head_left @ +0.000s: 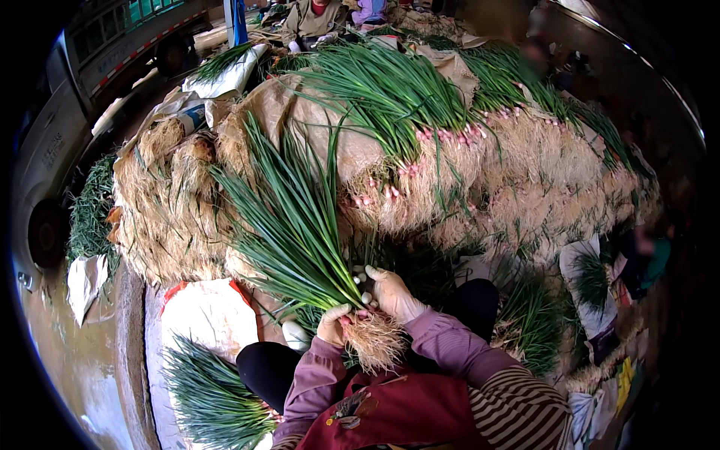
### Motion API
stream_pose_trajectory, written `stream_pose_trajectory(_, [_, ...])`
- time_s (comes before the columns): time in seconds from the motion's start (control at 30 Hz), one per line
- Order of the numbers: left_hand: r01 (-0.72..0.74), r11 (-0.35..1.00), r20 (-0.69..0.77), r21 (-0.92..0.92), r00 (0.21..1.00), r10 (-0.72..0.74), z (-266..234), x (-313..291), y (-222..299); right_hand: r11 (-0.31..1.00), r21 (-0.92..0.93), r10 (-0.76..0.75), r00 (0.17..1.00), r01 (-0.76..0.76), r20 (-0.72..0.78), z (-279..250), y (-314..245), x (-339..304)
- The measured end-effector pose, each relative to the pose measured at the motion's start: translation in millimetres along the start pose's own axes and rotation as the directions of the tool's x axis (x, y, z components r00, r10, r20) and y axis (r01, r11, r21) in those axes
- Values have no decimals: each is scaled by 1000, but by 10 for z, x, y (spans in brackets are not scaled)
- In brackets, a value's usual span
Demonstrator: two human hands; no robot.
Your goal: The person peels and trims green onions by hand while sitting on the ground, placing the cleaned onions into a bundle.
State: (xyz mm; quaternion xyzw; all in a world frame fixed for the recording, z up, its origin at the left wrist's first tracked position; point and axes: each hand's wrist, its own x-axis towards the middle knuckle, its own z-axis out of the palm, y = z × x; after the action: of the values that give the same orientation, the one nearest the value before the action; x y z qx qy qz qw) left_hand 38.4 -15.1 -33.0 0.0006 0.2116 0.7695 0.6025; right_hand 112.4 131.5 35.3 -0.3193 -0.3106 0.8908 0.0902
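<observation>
A bunch of green onions [307, 240] with long green leaves, pinkish bulbs and pale stringy roots lies across my hands, leaves pointing up and away to the left. My left hand [332, 324], in a pale glove, is closed round the bunch just above the roots. On its other side my right hand [391, 292], also gloved, curls its fingers against the stems near the bulbs. The roots [373, 341] hang toward my lap. Parts of the fingers are hidden behind the stems.
A tall heap of green onions [397, 90] with matted roots stands in front of me, partly under tan sacking [322, 135]. More bunches [206, 390] lie at lower left beside a white sack [210, 319]. A truck [127, 52] stands far left; other people sit beyond the heap.
</observation>
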Motion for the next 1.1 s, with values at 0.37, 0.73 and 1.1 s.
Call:
stream_pose_trajectory(0.37, [-114, 990, 399, -80, 907, 137, 495, -201, 146, -379, -898, -11, 969, 223, 245, -315, -687, 347])
stream_pose_trajectory(0.73, [-158, 971, 185, -182, 964, 191, 636, -60, 190, -534, -667, -845, 328, -519, 422, 241, -2581, 547])
stream_pose_trajectory(1.1, [-158, 979, 129, -131, 976, 175, 349, 43, 130, -490, -868, -742, 487, 76, 461, 205, -1610, 667])
